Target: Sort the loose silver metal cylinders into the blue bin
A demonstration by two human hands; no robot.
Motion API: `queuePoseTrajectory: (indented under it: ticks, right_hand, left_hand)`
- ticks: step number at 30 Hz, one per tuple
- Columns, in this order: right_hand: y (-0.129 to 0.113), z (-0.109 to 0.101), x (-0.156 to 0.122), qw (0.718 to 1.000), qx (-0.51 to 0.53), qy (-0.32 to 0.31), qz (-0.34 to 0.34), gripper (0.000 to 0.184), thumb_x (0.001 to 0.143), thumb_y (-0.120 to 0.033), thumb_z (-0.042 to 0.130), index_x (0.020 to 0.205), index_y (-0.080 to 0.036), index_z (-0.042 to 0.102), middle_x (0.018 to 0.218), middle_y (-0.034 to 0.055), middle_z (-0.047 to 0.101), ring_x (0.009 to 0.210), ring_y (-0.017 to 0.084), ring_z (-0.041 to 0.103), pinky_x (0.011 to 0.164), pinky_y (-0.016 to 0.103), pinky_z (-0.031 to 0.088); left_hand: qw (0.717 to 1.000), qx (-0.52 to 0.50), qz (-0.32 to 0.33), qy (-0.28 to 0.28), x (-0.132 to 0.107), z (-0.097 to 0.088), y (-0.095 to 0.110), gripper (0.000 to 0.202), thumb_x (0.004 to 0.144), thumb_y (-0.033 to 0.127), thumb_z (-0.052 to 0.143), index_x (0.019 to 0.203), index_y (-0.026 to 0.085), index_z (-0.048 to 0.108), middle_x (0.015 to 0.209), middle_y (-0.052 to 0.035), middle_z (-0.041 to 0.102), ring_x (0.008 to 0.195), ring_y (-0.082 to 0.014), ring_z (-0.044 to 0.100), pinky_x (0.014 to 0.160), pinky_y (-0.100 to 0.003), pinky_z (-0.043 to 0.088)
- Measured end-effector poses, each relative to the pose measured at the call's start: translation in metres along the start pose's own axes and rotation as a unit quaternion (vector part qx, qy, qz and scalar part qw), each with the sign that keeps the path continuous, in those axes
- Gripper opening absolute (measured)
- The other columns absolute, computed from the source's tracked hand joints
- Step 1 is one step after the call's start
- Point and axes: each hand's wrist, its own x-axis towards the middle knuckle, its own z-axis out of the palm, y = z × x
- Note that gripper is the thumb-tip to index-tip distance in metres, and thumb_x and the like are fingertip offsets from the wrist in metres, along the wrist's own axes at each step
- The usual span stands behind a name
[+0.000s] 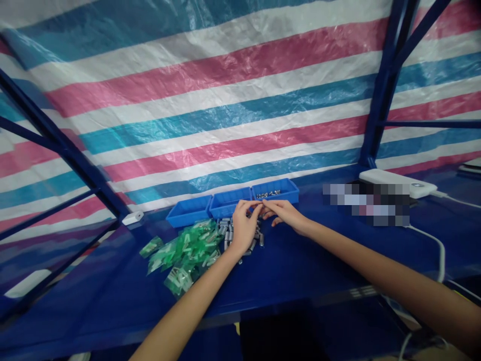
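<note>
My left hand [245,226] is above a pile of small grey metal cylinders [262,239], its thumb and fingers pinched together. Its fingertips meet those of my right hand [284,214], whose thumb and index finger also close to a pinch. Whatever lies between the fingertips is too small or hidden to name. Left of the pile is a heap of small green-tinted plastic bags [188,250] with pale pieces inside. Just behind my hands stands a blue bin [291,191] containing small shiny metal parts. Part of the cylinder pile is hidden by my left hand.
Two more blue bins [188,209] stand in the same row. A white power bank [398,183] with a cable [442,255] and a blurred-out item lie at right. A white adapter [133,218] sits near the left blue frame post [75,155]. Striped sheeting [233,100] hangs behind the blue table.
</note>
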Motion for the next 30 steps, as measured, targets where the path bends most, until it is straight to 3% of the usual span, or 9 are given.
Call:
queuePoseTrajectory:
  ticks: [8,19,25,30]
  right_hand:
    - [-0.0019,0.0015,-0.0029,0.999,0.04,0.008,0.023,0.019,0.079,-0.031,0.059,0.091,-0.019,0.07,0.093,0.0069,0.067,0.071,0.01,0.058,0.047,0.014,0.044]
    - [-0.0036,0.0016,-0.0016,0.999,0.03,0.04,0.018,0.03,0.07,-0.044,0.066,0.079,-0.016,0.071,0.079,0.0042,0.064,0.062,0.007,0.051,0.047,0.015,0.039]
    - [-0.0057,-0.0029,0.0009,0.992,0.013,0.119,0.032,0.026,0.062,-0.037,0.074,0.075,-0.015,0.07,0.069,0.002,0.063,0.062,0.008,0.054,0.049,0.016,0.041]
    - [-0.0057,-0.0068,0.0039,0.988,0.023,0.152,0.012,0.021,0.063,-0.032,0.072,0.074,-0.014,0.069,0.068,0.0025,0.064,0.063,0.009,0.057,0.049,0.017,0.044]
  left_hand:
    - [0.999,-0.038,-0.023,0.011,0.0007,-0.0012,0.0025,0.018,0.082,0.03,0.055,0.087,0.022,0.07,0.085,-0.0022,0.059,0.08,-0.013,0.056,0.071,-0.025,0.043]
    - [0.999,-0.038,-0.01,0.035,0.0028,-0.0024,0.0009,0.016,0.077,0.032,0.061,0.081,0.02,0.071,0.079,-0.0009,0.056,0.072,-0.0113,0.052,0.067,-0.024,0.042]
    - [0.998,0.049,0.032,-0.036,0.0025,-0.0011,-0.0051,0.015,0.079,0.032,0.06,0.083,0.02,0.069,0.08,-0.0015,0.056,0.072,-0.0126,0.052,0.068,-0.026,0.041]
    - [0.965,0.223,0.042,-0.129,-0.0029,0.0029,-0.0066,0.018,0.08,0.033,0.057,0.094,0.023,0.065,0.091,-0.0027,0.059,0.091,-0.0194,0.053,0.08,-0.034,0.035]
